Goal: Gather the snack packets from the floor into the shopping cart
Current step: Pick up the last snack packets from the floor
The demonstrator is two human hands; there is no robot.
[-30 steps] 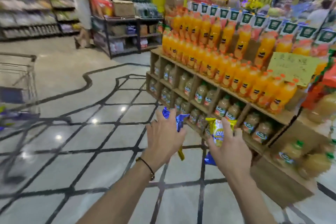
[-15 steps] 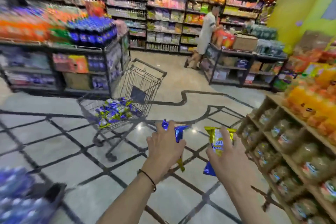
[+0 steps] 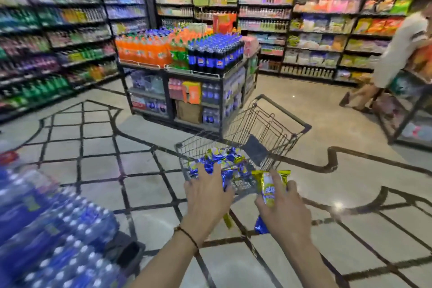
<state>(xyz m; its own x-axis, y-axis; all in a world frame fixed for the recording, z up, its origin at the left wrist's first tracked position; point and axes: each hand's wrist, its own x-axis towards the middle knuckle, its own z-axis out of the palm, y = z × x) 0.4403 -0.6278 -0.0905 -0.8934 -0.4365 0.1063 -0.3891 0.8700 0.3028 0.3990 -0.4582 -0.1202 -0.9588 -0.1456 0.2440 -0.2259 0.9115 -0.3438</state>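
closer to the cart (image 3: 275,124) now than a moment ago, and turned to face it head on. with the left hand (image 3: 205,196), holding a blue packet (image 3: 226,181) under spread fingers, its tail end poking out below the palm. with the right hand (image 3: 285,208), gripping a yellow packet (image 3: 268,184), fingers curled round it. both held up right by the near rim of the cart, not yet dropped in. already in the cart: a good pile of blue and yellow packets (image 3: 224,159). so, by the look of it, well along, with these two next to go in. on the floor (image 3: 140,182) in view, no loose packets to see, but lots hidden off to the sides, so hard to tell if any left. further out: blurry water bottles (image 3: 58,229) low on the left, and a drinks stand (image 3: 198,58) behind the cart.
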